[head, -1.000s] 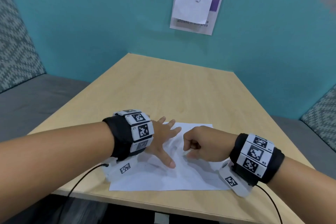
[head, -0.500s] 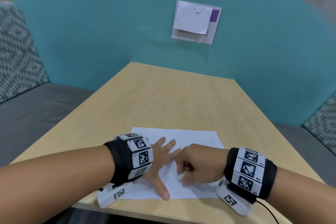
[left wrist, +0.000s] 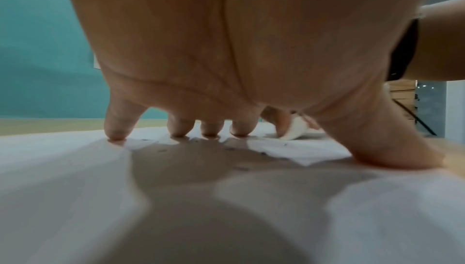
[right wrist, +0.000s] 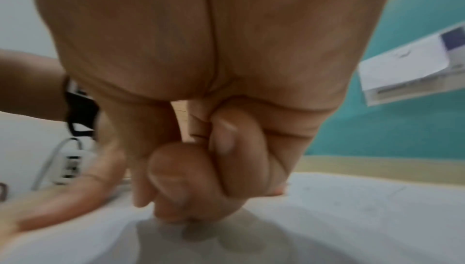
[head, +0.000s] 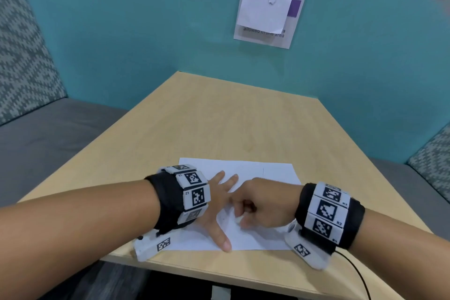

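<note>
A white sheet of paper (head: 275,173) lies flat on the wooden table (head: 231,117) near its front edge. My left hand (head: 219,204) rests on the sheet with fingers spread and straight, fingertips (left wrist: 115,135) and thumb pressing it down. My right hand (head: 263,204) is curled into a fist just right of it, touching the left fingers. It pinches a small white eraser (head: 238,219) whose tip (left wrist: 293,132) touches the paper. In the right wrist view the curled fingers (right wrist: 201,178) hide the eraser above the paper (right wrist: 352,208).
The table butts against a teal wall with a paper sign (head: 267,17). Grey bench seats (head: 48,134) with patterned cushions (head: 431,161) flank it. A black cable (head: 358,273) trails from my right wrist over the table's front edge.
The right fist has slid left up against the left hand's fingers. The wrinkles in the sheet between the hands have flattened. The head view has tilted up a little.
</note>
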### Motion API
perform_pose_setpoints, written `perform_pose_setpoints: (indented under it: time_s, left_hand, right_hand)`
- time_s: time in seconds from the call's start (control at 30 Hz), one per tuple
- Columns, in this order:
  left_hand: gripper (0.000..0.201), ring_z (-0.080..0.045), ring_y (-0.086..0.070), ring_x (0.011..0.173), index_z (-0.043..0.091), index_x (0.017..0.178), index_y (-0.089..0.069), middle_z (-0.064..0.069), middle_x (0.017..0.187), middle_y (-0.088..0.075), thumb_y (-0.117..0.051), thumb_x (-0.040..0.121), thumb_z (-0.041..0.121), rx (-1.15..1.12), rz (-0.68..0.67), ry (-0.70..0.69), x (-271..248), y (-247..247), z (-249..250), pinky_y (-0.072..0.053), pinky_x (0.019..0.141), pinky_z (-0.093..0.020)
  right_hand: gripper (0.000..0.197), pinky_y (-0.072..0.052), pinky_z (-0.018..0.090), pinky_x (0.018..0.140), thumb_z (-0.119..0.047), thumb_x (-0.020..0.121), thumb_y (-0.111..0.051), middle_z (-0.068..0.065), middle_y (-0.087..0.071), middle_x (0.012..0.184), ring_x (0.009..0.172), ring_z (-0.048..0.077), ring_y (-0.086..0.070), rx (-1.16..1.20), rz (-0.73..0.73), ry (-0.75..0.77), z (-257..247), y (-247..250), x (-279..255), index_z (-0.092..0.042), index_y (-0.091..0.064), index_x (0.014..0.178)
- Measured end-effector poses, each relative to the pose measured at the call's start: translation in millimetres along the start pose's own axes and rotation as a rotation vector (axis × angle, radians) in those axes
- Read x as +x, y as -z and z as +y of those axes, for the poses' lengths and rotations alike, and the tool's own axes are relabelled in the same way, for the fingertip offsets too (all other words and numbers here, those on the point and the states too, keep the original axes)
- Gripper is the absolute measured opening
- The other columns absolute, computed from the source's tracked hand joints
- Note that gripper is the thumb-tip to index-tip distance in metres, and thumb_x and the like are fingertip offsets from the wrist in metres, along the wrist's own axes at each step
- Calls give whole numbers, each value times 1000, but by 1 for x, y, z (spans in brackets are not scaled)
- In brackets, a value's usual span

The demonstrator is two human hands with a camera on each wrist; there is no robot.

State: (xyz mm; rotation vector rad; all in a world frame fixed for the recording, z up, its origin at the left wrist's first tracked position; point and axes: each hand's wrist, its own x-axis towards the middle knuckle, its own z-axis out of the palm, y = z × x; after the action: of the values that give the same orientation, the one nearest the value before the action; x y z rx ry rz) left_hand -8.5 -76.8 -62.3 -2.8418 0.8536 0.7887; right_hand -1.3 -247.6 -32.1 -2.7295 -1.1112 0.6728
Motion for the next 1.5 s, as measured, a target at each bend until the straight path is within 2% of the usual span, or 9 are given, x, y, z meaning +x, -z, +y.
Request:
perform_pose_setpoints:
  time_s: [0.17,0.37,0.47,0.63,0.77,0.93,1.07,1.4,1.5]
  left_hand:
    - [119,-31,28,147,47,154,14,0,161,30,-71,74,69,-18,13,-26,0,0,-2,8,115,-62]
    - [115,-30,29,147,48,154,9,1,161,32,-70,73,71,-17,1,-29,3,-1,-5,6,115,-63]
    - [121,-29,29,147,43,154,16,1,160,32,-70,74,71,2,-14,-7,-1,2,-1,6,116,-62]
    - [122,-30,28,148,44,154,15,2,161,32,-69,71,74,11,-10,-17,3,0,-5,3,115,-67]
    - [123,-29,28,148,41,153,20,2,160,32,-68,73,73,33,-30,-1,2,3,-2,2,116,-67]
    - [125,-29,28,148,42,154,17,3,161,31,-68,70,77,13,-23,-16,7,0,-8,2,115,-67]
    - [127,-27,27,148,41,153,22,3,161,31,-68,71,75,15,-22,0,5,0,-6,4,116,-66]
    - [128,-26,28,148,39,152,24,5,160,33,-67,71,76,28,-33,14,6,1,-5,3,116,-66]
    - [128,-27,28,148,41,153,22,6,160,33,-68,69,77,16,-27,6,9,0,-8,3,116,-67]
  right_hand:
    - [13,-38,22,68,-22,85,-69,-14,-52,73,70,8,-50,-21,90,-88,11,10,3,-17,-68,96]
    - [14,-40,20,68,-22,84,-67,-7,-60,86,72,8,-51,22,-20,32,-1,-5,-5,-17,-66,98]
    - [14,-39,20,70,-22,84,-68,-12,-56,77,67,2,-49,-13,68,-84,13,8,-3,-17,-67,97]
    - [14,-39,16,63,-20,84,-68,-15,-51,72,65,2,-48,32,-40,45,-6,-5,-12,-16,-65,97]
    - [9,-39,21,68,-20,84,-67,-14,-53,70,64,2,-48,-19,44,-70,9,9,-9,-18,-65,93]
    - [10,-33,10,57,-18,86,-64,-18,-47,64,59,-3,-45,-14,-33,41,-10,-5,-18,-14,-65,94]
    - [9,-38,20,65,-22,84,-67,-17,-51,68,63,-1,-47,-49,40,-73,9,7,-13,-17,-65,91]
    - [9,-36,18,62,-23,83,-69,-15,-50,68,63,0,-46,-34,50,-111,17,11,-12,-23,-61,87]
    - [7,-37,18,62,-23,83,-67,-16,-50,69,63,0,-46,-7,-26,-19,1,-2,-16,-23,-60,87]
